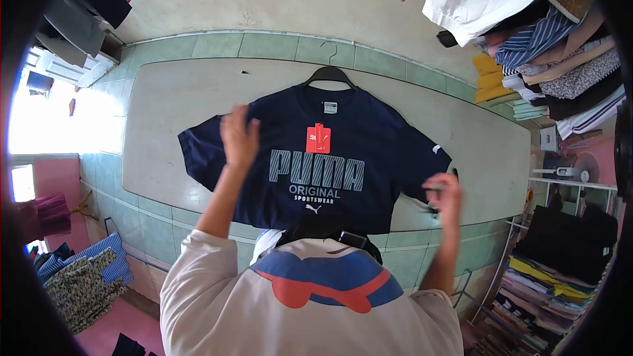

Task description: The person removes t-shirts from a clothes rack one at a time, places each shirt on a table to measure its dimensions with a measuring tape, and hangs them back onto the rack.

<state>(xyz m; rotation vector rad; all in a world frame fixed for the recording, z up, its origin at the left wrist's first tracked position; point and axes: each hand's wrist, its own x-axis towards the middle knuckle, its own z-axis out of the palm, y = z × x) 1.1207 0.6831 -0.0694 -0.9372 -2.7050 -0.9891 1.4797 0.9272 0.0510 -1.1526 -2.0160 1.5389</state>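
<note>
A navy blue T-shirt with PUMA lettering lies spread on the table, its neck on a black hanger. A red hang tag rests on its chest. My left hand, fingers apart, is over the shirt near the left-side sleeve; whether it touches the cloth I cannot tell. My right hand is closed around a small black tool by the right-side sleeve. Blur and the fingers hide the tool's exact kind.
The pale table has rounded corners and stands against a green-tiled wall. Piled folded clothes are at the upper right. A metal rack with more folded garments stands at right. Clothes hang at the lower left.
</note>
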